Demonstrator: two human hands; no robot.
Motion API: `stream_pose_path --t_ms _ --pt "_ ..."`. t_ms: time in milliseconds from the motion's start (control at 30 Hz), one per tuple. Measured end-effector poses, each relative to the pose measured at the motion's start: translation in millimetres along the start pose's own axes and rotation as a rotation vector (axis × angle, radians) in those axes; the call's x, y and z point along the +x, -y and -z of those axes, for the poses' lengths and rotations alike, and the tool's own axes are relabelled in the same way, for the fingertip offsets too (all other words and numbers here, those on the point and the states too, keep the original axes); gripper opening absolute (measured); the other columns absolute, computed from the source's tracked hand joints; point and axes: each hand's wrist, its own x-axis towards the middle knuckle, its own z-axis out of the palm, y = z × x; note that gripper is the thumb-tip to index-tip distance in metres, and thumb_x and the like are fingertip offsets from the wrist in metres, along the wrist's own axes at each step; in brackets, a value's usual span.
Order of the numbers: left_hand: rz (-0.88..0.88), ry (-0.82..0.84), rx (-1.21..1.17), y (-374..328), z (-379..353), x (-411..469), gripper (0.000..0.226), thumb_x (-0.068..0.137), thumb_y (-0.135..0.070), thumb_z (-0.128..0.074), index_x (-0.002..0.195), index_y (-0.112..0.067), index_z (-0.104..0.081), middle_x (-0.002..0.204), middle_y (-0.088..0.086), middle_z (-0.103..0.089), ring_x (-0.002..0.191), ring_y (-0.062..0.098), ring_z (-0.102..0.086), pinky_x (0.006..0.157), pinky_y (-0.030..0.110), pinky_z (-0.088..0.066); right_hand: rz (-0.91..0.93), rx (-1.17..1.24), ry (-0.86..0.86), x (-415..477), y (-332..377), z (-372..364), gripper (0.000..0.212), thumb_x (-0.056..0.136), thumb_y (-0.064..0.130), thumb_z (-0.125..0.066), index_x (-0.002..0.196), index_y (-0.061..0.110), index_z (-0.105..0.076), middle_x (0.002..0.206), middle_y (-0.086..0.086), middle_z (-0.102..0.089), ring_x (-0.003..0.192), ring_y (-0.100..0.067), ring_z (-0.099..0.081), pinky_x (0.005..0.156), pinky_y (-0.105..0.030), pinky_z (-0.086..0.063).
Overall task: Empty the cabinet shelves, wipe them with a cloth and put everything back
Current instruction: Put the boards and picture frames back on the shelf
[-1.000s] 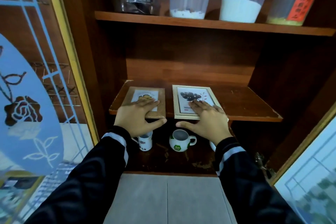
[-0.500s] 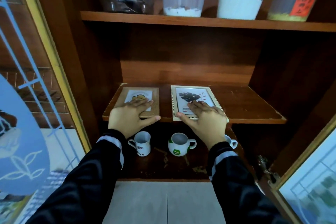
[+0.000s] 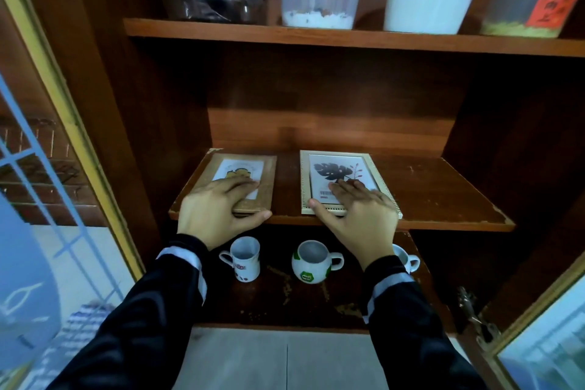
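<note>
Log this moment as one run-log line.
place: middle shelf | left hand: flat on brown frame | right hand: flat on white frame | frames: lying flat, apart | below: three mugs

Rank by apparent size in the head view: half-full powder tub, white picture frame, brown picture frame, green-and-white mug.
1. half-full powder tub, though cropped.
2. white picture frame and brown picture frame: too alike to rank.
3. green-and-white mug.

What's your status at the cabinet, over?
Left hand flat on brown frame, right hand flat on white frame. Both frames lying on middle shelf, not yet lifted. Mugs below, jars above, neither blocking.
</note>
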Motion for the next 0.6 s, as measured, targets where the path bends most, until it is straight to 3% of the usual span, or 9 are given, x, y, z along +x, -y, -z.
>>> stream_pose_path --t_ms 67,133,333,600 --pt "-0.031 -0.068 0.034 1 -5 -3 0.061 0.080 -0.076 -0.051 0.105 -0.026 -0.077 0.112 -0.010 -0.071 0.094 0.016 -0.069 0.063 0.026 -0.048 0.019 0.002 -0.019 -1 -2 -1 0.073 0.087 0.081 -0.036 0.101 0.024 -0.079 0.103 0.005 -0.076 0.108 -0.013 -0.067 0.088 -0.032 -0.048" --pt "-0.049 -0.143 0.065 -1 -8 -5 0.059 0.083 -0.073 -0.052 0.102 -0.022 -0.077 0.109 -0.006 -0.070 0.094 0.019 -0.066 0.072 0.033 -0.047 0.029 0.006 -0.035 -1 -3 -2 0.071 0.087 0.080 -0.037 0.100 0.024 -0.079 0.103 0.005 -0.076 0.107 -0.013 -0.068 0.088 -0.032 -0.048" --pt "0.040 -0.212 0.097 -19 -18 -21 0.052 0.093 -0.060 -0.049 0.110 -0.017 -0.072 0.120 0.004 -0.065 0.113 0.029 -0.059 0.094 0.045 -0.041 0.072 0.031 -0.084 -1 -7 -6 0.065 0.087 0.077 -0.044 0.098 0.023 -0.080 0.100 0.006 -0.076 0.105 -0.014 -0.069 0.084 -0.032 -0.051" --pt "0.107 -0.257 0.099 -26 -25 -26 0.050 0.095 -0.059 -0.046 0.104 -0.019 -0.074 0.109 -0.001 -0.069 0.098 0.025 -0.063 0.087 0.041 -0.042 0.094 0.044 -0.164 -2 -9 -10 0.059 0.085 0.074 -0.052 0.093 0.023 -0.081 0.095 0.005 -0.077 0.099 -0.014 -0.071 0.079 -0.032 -0.054"
